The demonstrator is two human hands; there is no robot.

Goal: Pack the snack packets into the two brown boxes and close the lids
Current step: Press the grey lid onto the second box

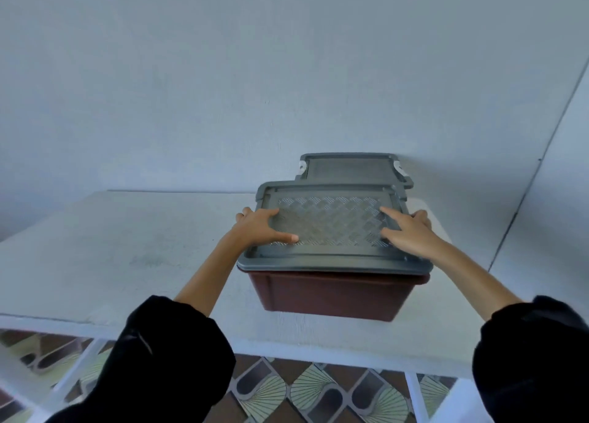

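In the head view, your left hand and right hand lie spread and unclenched on the grey lid of the near brown box, one at each side edge. The box stands on the white tabletop. Just behind it, against the wall, a second grey lid shows.

Front box: brown, toward the right end of the white surface, grey lid on top.
Left hand: spread on the lid's left side.
Right hand: spread on the lid's right side.
Second lid: grey, just behind, far right corner, against the wall.
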